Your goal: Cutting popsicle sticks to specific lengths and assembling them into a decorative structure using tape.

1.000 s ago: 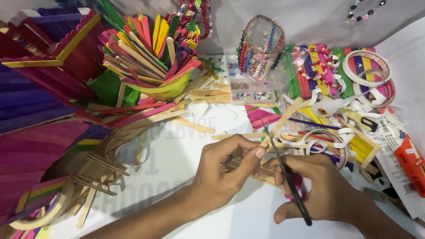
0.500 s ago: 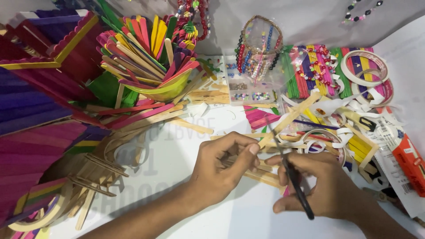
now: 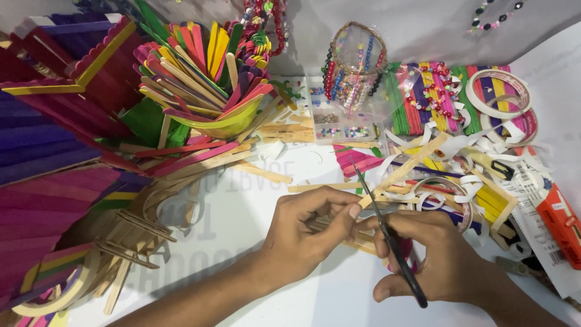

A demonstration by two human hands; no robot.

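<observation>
Down low, two hands at work over a white table (image 3: 254, 218). Left hand (image 3: 302, 233) curled tight, thumb and fingertips pinching one plain wooden stick (image 3: 402, 168) that slants up and to the right from the grip. Right hand (image 3: 439, 257) closed round the handles of one pair of scissors (image 3: 387, 233), dark blades rising leftward, crossing the stick just above the left thumb; blade gap too narrow to tell. Hands just beside each other, nearly touching, more plain sticks lying under and between them.

Farther back, one yellow bowl (image 3: 233, 124) crammed with coloured sticks, too many to count. One clear bead box (image 3: 342, 124) behind the hands, one domed wire cage (image 3: 357, 57) strung with beads above it. Two tape rolls (image 3: 499, 91) at the far right, overlapping. One orange-red packet (image 3: 563, 221) by the right edge. Several stick-built pieces in purple, pink and red (image 3: 54, 151) filling the left side.

Little open room: bare table only between the left-side pile and the hands, and along the bottom edge beneath the wrists. Clutter crowding close on the right and behind.
</observation>
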